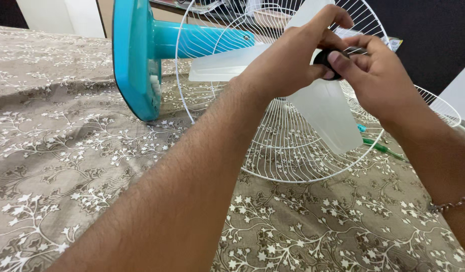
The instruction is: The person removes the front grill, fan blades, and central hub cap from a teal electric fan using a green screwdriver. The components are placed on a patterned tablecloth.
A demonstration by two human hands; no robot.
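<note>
A turquoise table fan lies on its side on a patterned cloth, its base (134, 55) at the left and its neck (202, 39) pointing right. A white wire guard (293, 151) stands behind translucent white fan blades (325, 118). My left hand (288, 60) grips the hub of the blades from the front. My right hand (376, 75) pinches a small black cap (322, 57) at the hub centre, fingers touching my left hand. The hub itself is hidden by both hands.
A green-handled screwdriver (386, 149) lies on the cloth behind the guard at the right. A second white wire guard (441, 108) lies flat at the far right. The brown floral cloth (66, 166) covers the surface.
</note>
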